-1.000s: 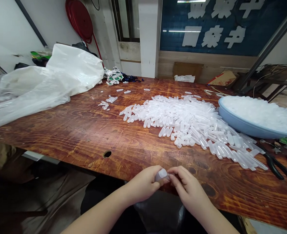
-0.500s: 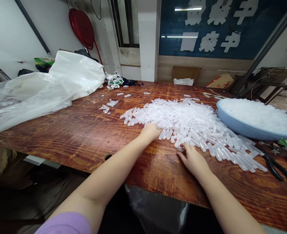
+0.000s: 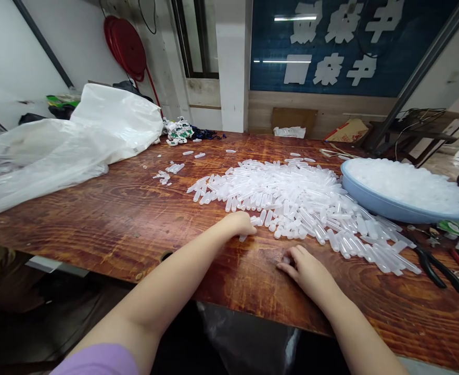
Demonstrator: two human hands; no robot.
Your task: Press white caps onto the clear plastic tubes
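A broad heap of small translucent plastic tubes [image 3: 292,187] is spread over the wooden table [image 3: 128,213]. At the heap's near left edge, the fingers of my left hand [image 3: 240,224] curl down, with a tube [image 3: 243,238] showing beneath them. My right hand [image 3: 303,264] is just in front of the heap, low over the wood. Its thumb and fingers close around a small translucent piece, apparently another tube, mostly hidden by the fingers.
To the right stands a blue basin [image 3: 401,208] full of similar translucent pieces. Black-handled pliers [image 3: 436,265] lie in front of it. White plastic sheeting [image 3: 81,135] covers the left side. Small scraps [image 3: 163,177] and a green-and-white pile [image 3: 179,130] lie farther back.
Both hands have drawn back from the heap toward the near table edge. A tube now shows under my left hand, and the right fingers have come away from the pile.
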